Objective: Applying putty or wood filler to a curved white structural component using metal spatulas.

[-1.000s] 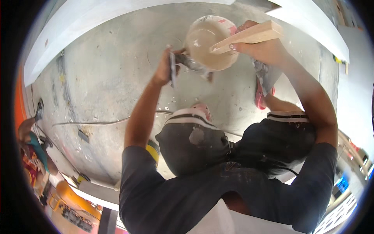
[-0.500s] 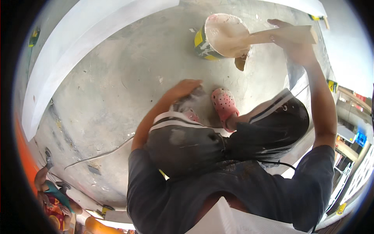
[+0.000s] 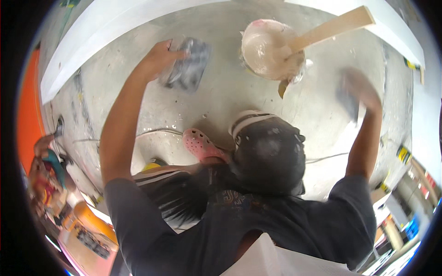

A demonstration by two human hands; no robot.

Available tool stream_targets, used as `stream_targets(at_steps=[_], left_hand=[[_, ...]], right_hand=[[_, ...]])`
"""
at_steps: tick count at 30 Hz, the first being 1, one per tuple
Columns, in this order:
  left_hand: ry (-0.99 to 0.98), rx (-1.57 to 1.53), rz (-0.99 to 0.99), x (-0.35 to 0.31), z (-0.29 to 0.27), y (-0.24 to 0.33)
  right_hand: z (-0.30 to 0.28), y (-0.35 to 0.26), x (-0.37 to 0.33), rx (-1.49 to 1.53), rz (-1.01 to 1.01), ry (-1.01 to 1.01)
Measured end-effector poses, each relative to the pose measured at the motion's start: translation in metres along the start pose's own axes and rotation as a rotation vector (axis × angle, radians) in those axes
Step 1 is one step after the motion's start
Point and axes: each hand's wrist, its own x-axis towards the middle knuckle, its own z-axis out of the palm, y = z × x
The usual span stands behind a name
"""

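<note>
Left hand (image 3: 159, 57) was stretched out over the concrete floor (image 3: 115, 106), its fingers curled around the near edge of a dark grey, paint-smeared flat pad (image 3: 188, 64) that it held just above the floor, well to the left of the paint bucket (image 3: 264, 48). Right hand (image 3: 361, 92) was on the other side of the bucket, lower and to its right; it was blurred, and seemed to be gripping a thin flat tool, though how tightly its fingers were closed could not be told. That bucket stood on the floor, its inside coated with pale cream paint, and a long wooden stick (image 3: 329, 30) leaned in it, its free end pointing up and away to the right. Around the bucket the floor was bare grey concrete, mottled with pale patches and specks of white. A long white board (image 3: 106, 37) ran slantwise far to the bucket's left, and another white board (image 3: 396, 25) lay close beyond it on the right. Below the bucket, nearer the person, a pink clog (image 3: 202, 145) rested on the floor beside a dark, dust-marked knee (image 3: 269, 154). A thin grey cable (image 3: 152, 133) trailed over the concrete to the left of the clog. Far left of the bucket, at the rim of the view, an orange surface (image 3: 27, 106) and some bright clutter showed.
</note>
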Motion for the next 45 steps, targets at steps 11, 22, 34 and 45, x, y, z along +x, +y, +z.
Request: stream_targets(at_steps=[11, 22, 34, 45], left_hand=[[0.932, -0.336, 0.261, 0.104, -0.028, -0.067], [0.742, 0.285, 0.510, 0.180, 0.021, 0.043], [0.441, -0.488, 0.108, 0.059, -0.020, -0.052], [-0.078, -1.217, 0.101, 0.049, 0.082, -0.067]], right_hand=[[0.088, 0.095, -0.068, 0.418, 0.528, -0.221], [0.158, 0.069, -0.095, 0.397, 0.503, -0.070], [0.032, -0.068, 0.071, 0.070, -0.056, 0.435], [0.028, -0.154, 0.046, 0.177, -0.505, 0.231]])
